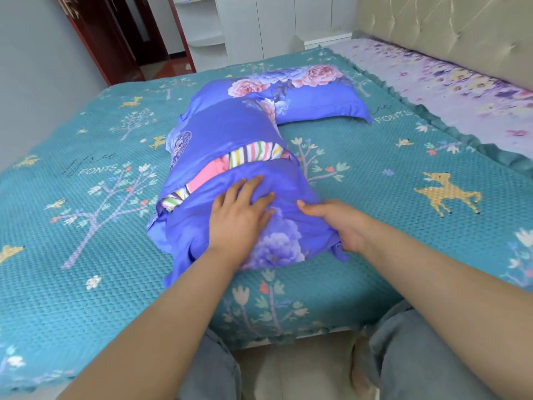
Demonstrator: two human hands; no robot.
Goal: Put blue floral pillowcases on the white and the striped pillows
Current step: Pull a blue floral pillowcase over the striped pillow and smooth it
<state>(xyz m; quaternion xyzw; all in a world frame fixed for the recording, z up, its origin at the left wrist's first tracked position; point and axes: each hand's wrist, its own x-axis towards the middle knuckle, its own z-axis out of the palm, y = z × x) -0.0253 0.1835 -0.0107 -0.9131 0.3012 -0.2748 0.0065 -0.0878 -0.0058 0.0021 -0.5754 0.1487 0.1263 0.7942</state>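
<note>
The striped pillow point(253, 153) lies near the bed's point(375, 174) front edge, mostly hidden inside a blue pillowcase point(230, 134); only a band of stripes shows through the open slit. The left hand point(239, 215) presses flat on the cloth, fingers straight. The right hand point(340, 223) pinches the case's near corner, its fingertips hidden underneath. A second cased pillow point(302, 93) lies behind, its filling hidden.

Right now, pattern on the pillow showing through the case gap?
Multicoloured stripes on the striped pillow, head view.
</note>
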